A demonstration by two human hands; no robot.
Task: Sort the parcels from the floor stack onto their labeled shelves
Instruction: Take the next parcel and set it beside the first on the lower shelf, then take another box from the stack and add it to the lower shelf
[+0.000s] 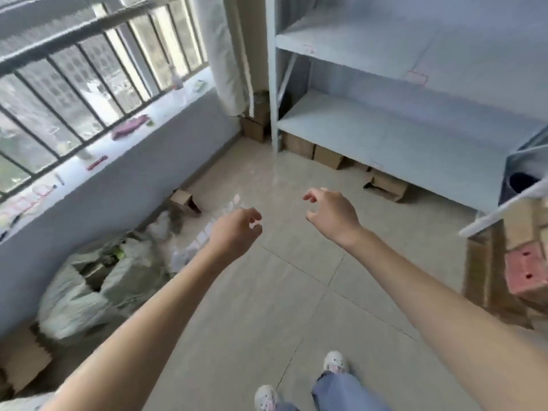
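Note:
My left hand [235, 231] and my right hand [330, 212] are stretched out over the tiled floor, both empty with fingers loosely curled and apart. A pale blue shelf unit [400, 137] stands ahead on the right, and its two visible boards carry nothing but small red labels [416, 76]. At the lower left, white plastic sacks [89, 280] lie against the wall with cardboard boxes [23, 357] beside them. A small open cardboard box [184, 200] and a strip of white packets [207, 232] lie on the floor beyond my left hand.
Several cardboard boxes [323, 154] sit under the lowest shelf. At the right edge stand stacked boxes and a pink crate [526, 272]. A barred window with a cluttered sill [118, 143] runs along the left. My feet [335, 363] are at the bottom on the tiled floor [281, 307].

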